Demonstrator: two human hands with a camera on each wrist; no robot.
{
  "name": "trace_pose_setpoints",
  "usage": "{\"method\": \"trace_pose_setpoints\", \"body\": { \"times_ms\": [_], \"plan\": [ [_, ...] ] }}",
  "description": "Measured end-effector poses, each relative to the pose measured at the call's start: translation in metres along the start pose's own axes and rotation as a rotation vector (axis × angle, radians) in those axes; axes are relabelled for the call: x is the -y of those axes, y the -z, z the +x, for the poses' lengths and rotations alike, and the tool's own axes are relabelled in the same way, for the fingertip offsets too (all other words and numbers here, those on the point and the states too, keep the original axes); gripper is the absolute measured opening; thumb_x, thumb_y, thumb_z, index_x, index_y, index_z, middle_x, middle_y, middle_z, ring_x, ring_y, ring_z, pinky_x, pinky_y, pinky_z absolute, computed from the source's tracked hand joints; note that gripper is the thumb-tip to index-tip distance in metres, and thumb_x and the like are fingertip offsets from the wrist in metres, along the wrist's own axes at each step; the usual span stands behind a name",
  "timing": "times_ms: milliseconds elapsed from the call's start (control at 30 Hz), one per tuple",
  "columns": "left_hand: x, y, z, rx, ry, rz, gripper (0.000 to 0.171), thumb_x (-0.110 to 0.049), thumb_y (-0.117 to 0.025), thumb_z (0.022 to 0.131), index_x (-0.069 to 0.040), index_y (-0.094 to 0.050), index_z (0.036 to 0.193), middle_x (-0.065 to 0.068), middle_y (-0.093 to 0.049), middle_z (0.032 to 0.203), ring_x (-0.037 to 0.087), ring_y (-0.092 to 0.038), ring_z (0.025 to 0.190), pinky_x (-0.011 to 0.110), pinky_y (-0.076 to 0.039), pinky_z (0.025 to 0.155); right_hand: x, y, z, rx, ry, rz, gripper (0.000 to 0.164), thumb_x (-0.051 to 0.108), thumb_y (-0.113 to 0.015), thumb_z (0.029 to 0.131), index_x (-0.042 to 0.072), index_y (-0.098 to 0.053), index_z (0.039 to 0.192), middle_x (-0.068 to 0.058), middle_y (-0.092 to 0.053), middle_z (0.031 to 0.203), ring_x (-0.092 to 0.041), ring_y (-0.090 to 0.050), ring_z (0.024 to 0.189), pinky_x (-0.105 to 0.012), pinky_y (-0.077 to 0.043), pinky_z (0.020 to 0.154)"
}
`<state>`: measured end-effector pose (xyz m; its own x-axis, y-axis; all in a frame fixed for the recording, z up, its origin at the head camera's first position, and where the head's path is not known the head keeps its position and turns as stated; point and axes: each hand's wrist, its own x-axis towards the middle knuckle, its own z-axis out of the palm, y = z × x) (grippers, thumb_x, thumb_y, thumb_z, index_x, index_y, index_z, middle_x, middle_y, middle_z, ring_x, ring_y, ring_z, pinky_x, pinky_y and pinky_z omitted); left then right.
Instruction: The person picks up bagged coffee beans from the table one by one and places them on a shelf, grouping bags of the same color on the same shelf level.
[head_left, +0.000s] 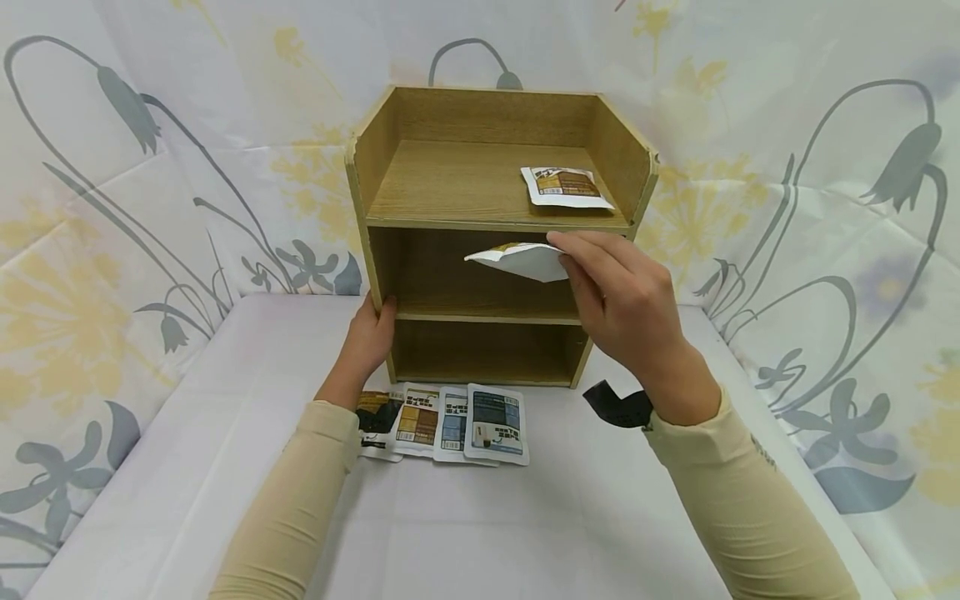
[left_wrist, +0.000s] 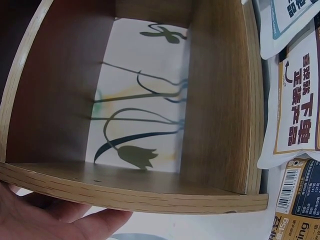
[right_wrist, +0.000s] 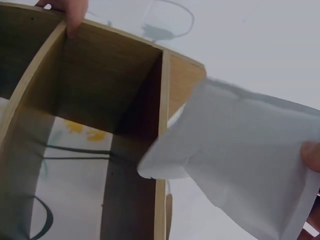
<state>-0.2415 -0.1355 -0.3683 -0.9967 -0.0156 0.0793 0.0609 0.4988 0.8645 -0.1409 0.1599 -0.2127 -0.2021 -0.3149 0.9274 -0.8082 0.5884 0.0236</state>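
A small wooden shelf unit (head_left: 487, 319) stands on the white surface. My left hand (head_left: 367, 340) grips its left side panel, thumb at the front edge and fingers along the outside; the left wrist view shows those fingers (left_wrist: 102, 222) beyond the panel. My right hand (head_left: 626, 300) pinches a flat packet (head_left: 525, 261) by one edge, in front of the middle compartment and below the top board. The packet's plain white face (right_wrist: 240, 155) fills much of the right wrist view. Another packet, brown and white (head_left: 566, 187), lies on the top board at the right.
Several packets lie overlapping in a row before the unit's base, among them a dark blue one (head_left: 497, 423) and a brown one (head_left: 417, 421). A black strap (head_left: 618, 406) sticks out beside my right wrist. Flower-printed cloth (head_left: 750, 167) hangs behind the unit.
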Motion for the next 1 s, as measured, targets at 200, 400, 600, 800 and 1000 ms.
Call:
{"method": "trace_pose_setpoints", "body": {
  "times_ms": [200,400,600,800,1000],
  "plan": [
    [0.000,0.000,0.000,-0.003,-0.005,-0.002,0.064,-0.050,-0.024,0.103,-0.013,-0.019,0.155,0.024,-0.040,0.148,0.043,-0.047,0.130,0.060,-0.039,0.104,-0.001,-0.002,0.005,-0.039,0.014,0.006,0.020,-0.001,-0.063,0.090,0.002,-0.073,0.107,-0.014,-0.072,0.095,-0.028,-0.069,0.085,-0.041,-0.055,0.074],
    [0.001,0.000,0.000,-0.007,-0.005,-0.001,0.063,-0.049,-0.024,0.103,-0.012,-0.020,0.155,0.024,-0.040,0.148,0.043,-0.046,0.131,0.059,-0.039,0.105,-0.001,-0.004,0.012,-0.077,-0.001,-0.004,0.018,0.002,-0.063,0.091,0.003,-0.073,0.106,-0.014,-0.072,0.095,-0.028,-0.068,0.085,-0.043,-0.055,0.077],
    [0.001,0.000,0.000,-0.007,0.001,-0.005,0.064,-0.050,-0.024,0.103,-0.012,-0.021,0.154,0.025,-0.040,0.147,0.043,-0.047,0.130,0.060,-0.039,0.104,-0.002,-0.008,0.018,-0.133,-0.012,-0.017,0.017,0.005,-0.062,0.092,0.002,-0.074,0.105,-0.015,-0.072,0.095,-0.029,-0.069,0.086,-0.044,-0.055,0.078],
    [0.001,0.000,0.001,-0.011,0.002,0.002,0.064,-0.050,-0.024,0.103,-0.011,-0.021,0.154,0.025,-0.041,0.147,0.043,-0.047,0.130,0.060,-0.039,0.104,-0.003,-0.013,0.024,-0.199,-0.023,-0.010,0.016,0.004,-0.064,0.091,0.001,-0.074,0.103,-0.015,-0.073,0.097,-0.030,-0.070,0.089,-0.042,-0.056,0.080],
    [0.001,0.000,0.000,-0.011,-0.006,-0.002,0.064,-0.049,-0.024,0.103,-0.011,-0.021,0.154,0.025,-0.041,0.147,0.043,-0.047,0.130,0.059,-0.039,0.105,-0.003,-0.016,0.028,-0.227,-0.042,-0.020,0.016,0.005,-0.064,0.091,0.002,-0.075,0.103,-0.015,-0.073,0.097,-0.030,-0.070,0.090,-0.043,-0.056,0.079]
  ]
}}
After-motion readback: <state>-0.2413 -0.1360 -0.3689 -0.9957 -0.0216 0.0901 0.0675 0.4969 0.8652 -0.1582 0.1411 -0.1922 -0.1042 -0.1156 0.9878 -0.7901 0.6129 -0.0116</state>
